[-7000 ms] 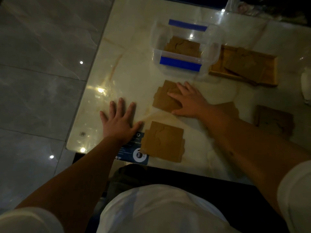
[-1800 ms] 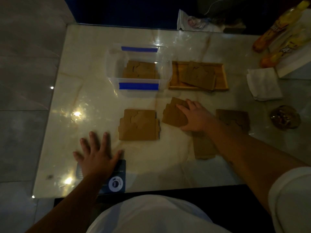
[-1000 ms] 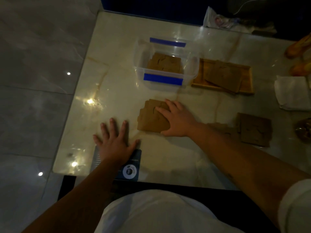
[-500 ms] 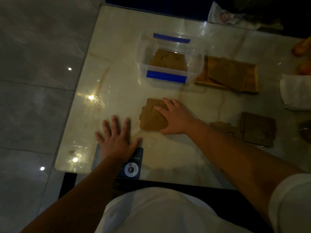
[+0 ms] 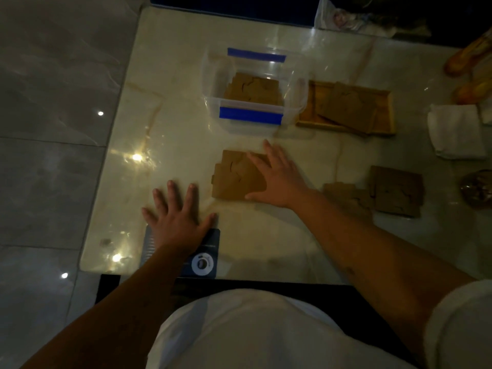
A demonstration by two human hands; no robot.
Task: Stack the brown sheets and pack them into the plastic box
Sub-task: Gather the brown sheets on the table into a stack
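A small stack of brown sheets (image 5: 234,179) lies flat on the marble table in front of the clear plastic box (image 5: 213,75), which has blue clips and holds more brown sheets (image 5: 253,89). My right hand (image 5: 277,177) rests flat on the right part of the stack, fingers spread. My left hand (image 5: 177,217) lies flat and spread on the table to the stack's left, holding nothing. Two more brown sheets (image 5: 396,190) lie at the right, one (image 5: 343,193) partly behind my right forearm.
A wooden tray (image 5: 387,94) with brown sheets stands right of the box. A folded white cloth (image 5: 455,134), yellow bottles (image 5: 474,57) and a round dark object (image 5: 478,187) lie at far right. A dark card (image 5: 205,259) sits at the near table edge. Floor drops off left.
My right hand slid one brown sheet left onto another, making one stack before the box. The hand now lies flatter on it. My left hand stayed flat on the table.
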